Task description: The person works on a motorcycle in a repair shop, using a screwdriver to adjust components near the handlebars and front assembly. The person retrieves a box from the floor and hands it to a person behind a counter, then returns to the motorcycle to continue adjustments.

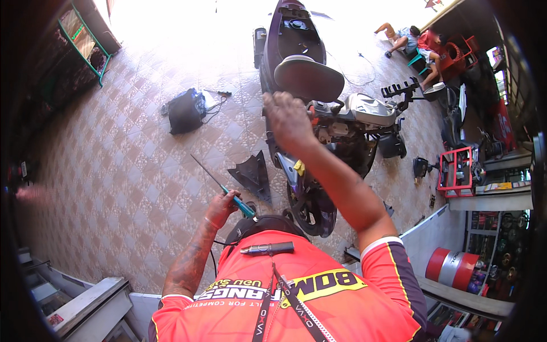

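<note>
A long thin screwdriver (235, 200) with a teal handle is gripped in my left hand (222, 208), its shaft pointing up and left over the floor. My right arm reaches forward across a partly stripped scooter (270, 62). Beside the scooter's raised seat (309, 78) is my right hand (289, 122), blurred, with its fingers too unclear to read; whether it touches the scooter cannot be told. A small yellow piece (299, 167) shows on the bodywork below that hand. The wheel (310, 211) is close in front of me.
A black plastic panel (253, 178) lies left of the scooter. Farther left sits a dark bag (187, 113) with cords. Two people (430, 48) sit at the far right. A red metal frame (456, 172) and a red-and-white drum (453, 268) stand at right.
</note>
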Motion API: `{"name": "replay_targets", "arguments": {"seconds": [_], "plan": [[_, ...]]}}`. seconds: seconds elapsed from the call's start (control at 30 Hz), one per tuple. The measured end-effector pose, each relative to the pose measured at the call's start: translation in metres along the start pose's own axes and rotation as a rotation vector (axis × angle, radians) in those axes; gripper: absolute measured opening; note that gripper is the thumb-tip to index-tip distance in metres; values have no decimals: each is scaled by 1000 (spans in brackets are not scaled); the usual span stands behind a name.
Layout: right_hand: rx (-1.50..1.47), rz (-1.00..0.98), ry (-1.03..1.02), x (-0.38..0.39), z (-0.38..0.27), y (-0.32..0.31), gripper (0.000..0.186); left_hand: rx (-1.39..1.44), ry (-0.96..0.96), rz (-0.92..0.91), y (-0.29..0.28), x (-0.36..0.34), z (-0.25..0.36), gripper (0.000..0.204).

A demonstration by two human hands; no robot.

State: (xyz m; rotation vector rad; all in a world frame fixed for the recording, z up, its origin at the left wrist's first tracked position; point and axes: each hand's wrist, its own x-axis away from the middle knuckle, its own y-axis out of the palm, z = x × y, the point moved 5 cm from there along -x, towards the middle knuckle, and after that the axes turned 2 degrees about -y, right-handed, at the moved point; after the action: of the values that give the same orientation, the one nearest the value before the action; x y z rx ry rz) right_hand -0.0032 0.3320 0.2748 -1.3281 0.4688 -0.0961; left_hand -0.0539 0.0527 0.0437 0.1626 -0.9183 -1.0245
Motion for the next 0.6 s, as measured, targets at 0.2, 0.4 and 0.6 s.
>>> {"name": "replay_targets", "arguments": {"seconds": [0.2, 0.4, 0.6], "plan": [[-345, -744, 127, -32, 57, 29, 41, -117, -79, 24, 2, -5, -4, 31], [-193, -402, 272, -22, 49, 52, 19, -155, -150, 28, 8, -10, -15, 29], [-64, 1, 220, -2, 39, 51, 8, -176, -176, 49, 13, -14, -17, 27]]}}
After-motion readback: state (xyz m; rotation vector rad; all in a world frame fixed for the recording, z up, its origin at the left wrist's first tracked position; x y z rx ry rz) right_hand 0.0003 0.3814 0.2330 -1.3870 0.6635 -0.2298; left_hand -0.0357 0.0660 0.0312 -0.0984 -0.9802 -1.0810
